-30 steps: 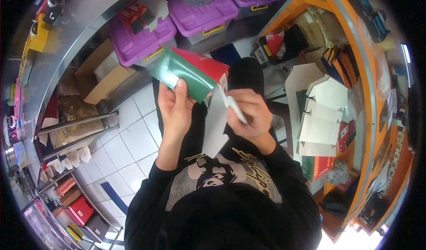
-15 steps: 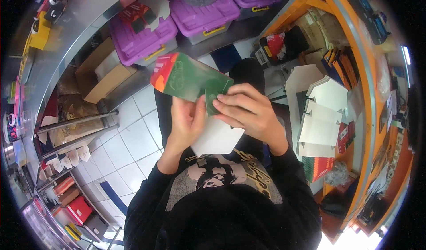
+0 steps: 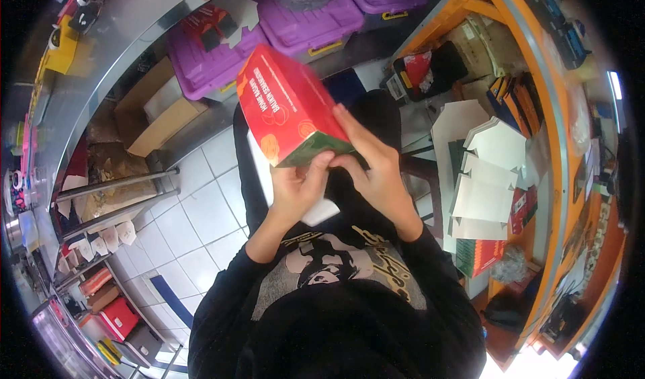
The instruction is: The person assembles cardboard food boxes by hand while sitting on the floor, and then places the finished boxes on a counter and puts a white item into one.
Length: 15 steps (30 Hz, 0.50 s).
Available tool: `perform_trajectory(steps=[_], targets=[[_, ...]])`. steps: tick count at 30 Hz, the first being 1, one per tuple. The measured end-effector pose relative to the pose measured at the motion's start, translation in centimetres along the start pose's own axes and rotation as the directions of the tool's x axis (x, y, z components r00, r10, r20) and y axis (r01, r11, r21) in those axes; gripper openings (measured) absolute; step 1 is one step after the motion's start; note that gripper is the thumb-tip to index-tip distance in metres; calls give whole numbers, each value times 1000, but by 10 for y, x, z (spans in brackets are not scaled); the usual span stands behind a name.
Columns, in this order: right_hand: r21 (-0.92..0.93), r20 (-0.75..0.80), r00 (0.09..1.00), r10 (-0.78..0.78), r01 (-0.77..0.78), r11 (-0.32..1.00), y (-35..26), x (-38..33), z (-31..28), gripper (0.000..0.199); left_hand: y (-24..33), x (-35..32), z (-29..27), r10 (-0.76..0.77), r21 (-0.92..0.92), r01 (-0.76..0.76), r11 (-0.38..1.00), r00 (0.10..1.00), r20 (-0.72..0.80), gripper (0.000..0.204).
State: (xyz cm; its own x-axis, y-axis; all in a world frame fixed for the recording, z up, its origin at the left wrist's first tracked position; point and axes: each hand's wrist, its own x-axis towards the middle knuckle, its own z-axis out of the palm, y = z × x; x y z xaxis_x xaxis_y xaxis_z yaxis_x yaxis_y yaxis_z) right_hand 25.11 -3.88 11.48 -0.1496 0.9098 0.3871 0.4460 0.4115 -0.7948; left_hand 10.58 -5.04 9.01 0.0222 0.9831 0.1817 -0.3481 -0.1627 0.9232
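A red and green cardboard box [image 3: 289,103] is held up above my lap, its broad red side facing up. My left hand [image 3: 297,192] grips its near green end from below, thumb pressed on the edge. Closed on the same end, my right hand [image 3: 377,174] has fingers stretched along the box's right side and its thumb meeting the left one. A white card piece [image 3: 322,212] shows beneath the box; whether it is joined to it is hidden.
White-faced flat cartons [image 3: 485,184] are stacked at my right, beside an orange shelf frame [image 3: 534,63]. Purple-lidded bins [image 3: 312,16] stand ahead, with an open brown carton [image 3: 164,127] to the left. A metal-legged rack [image 3: 121,187] stands on the tiled floor [image 3: 195,211].
The box has been turned, so its red side now faces up where green was. My right hand has shifted to the box's right side. The white card beneath shows less.
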Motion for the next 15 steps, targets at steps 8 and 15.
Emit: perform_trajectory(steps=[8, 15], targets=[[637, 90, 971, 221, -227, 737, 16, -14, 13, 62, -16, -3, 5, 185, 470, -135, 873, 981, -63, 12], [915, 125, 812, 570, -316, 249, 11, -21, 16, 73, 24, 15, -6, 130, 590, -405, 699, 882, 453, 43]])
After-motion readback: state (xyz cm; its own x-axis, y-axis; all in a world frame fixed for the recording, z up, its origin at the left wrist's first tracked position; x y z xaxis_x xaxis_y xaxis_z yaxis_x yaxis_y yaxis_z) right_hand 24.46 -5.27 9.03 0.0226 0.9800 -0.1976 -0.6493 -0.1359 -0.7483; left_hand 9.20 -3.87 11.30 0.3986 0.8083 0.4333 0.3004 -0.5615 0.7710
